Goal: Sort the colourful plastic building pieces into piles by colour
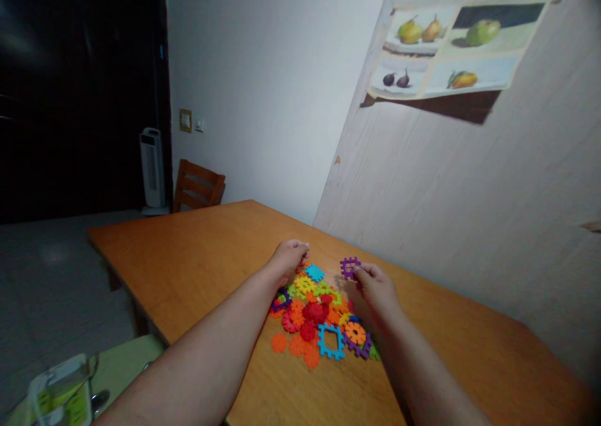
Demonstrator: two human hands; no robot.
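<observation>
My right hand (pixel 377 284) pinches a purple square toothed building piece (pixel 350 268) with openings in its middle, held up at the far right of the pile. My left hand (pixel 290 257) is at the pile's far left edge with its fingers curled together; whatever they hold is hidden. Between my forearms lies a heap of coloured plastic building pieces. In it are a blue square frame (pixel 331 342), an orange gear-like disc (pixel 355 333), a yellow toothed piece (pixel 305 284), a light blue square (pixel 314 273) and several red discs (pixel 315 312).
The pieces lie on a wooden table (pixel 197 263) whose far right edge runs along the wall. A wooden chair (pixel 197 185) stands beyond it. At lower left, a clear plastic container (pixel 61 391) sits on a green surface (pixel 126 357).
</observation>
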